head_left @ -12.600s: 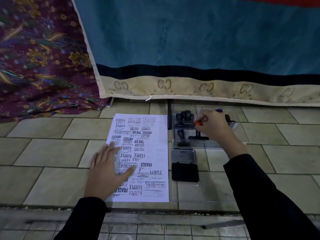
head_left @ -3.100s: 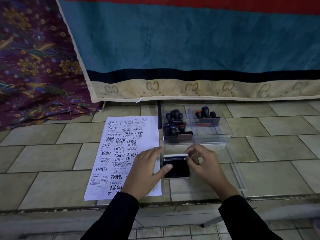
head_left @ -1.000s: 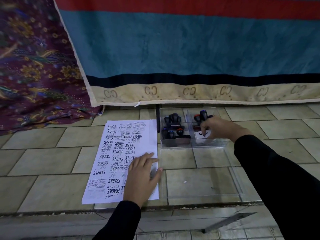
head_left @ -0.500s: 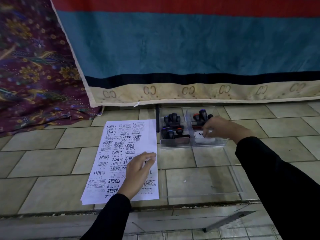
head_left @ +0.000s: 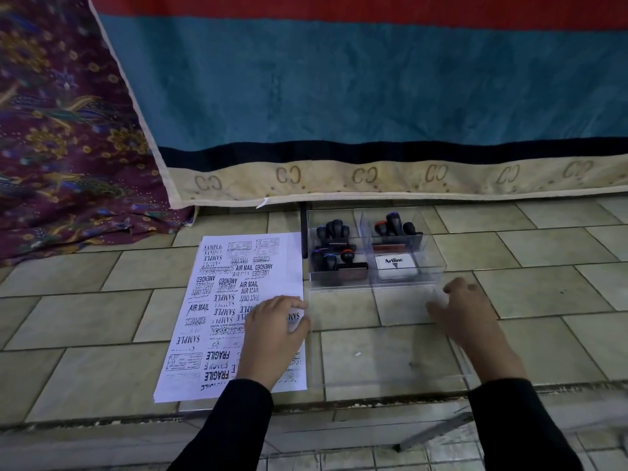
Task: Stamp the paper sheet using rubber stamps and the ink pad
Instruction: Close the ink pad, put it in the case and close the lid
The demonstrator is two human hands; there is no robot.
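Observation:
A white paper sheet (head_left: 217, 300) covered in black stamp marks lies on the tiled floor. My left hand (head_left: 275, 331) rests on its right side with fingers loosely curled, holding nothing. To the right stands a clear plastic organiser box (head_left: 431, 263). Its left compartments hold several black-handled rubber stamps (head_left: 334, 253), and more stamps (head_left: 394, 229) stand at its back right. The closed ink pad (head_left: 396, 266), white-lidded and marked Artline, lies in the front right compartment. My right hand (head_left: 458, 311) hovers in front of the box, blurred, fingers spread, empty.
A clear flat lid or tray (head_left: 390, 348) lies on the tiles in front of the box, under my right hand. A teal and cream cloth (head_left: 339, 96) hangs behind, with a purple floral fabric (head_left: 61, 130) at left. A floor edge (head_left: 306, 409) runs near me.
My right hand has left the ink pad in the box's front right compartment and pulled back toward me. My left hand stays on the paper.

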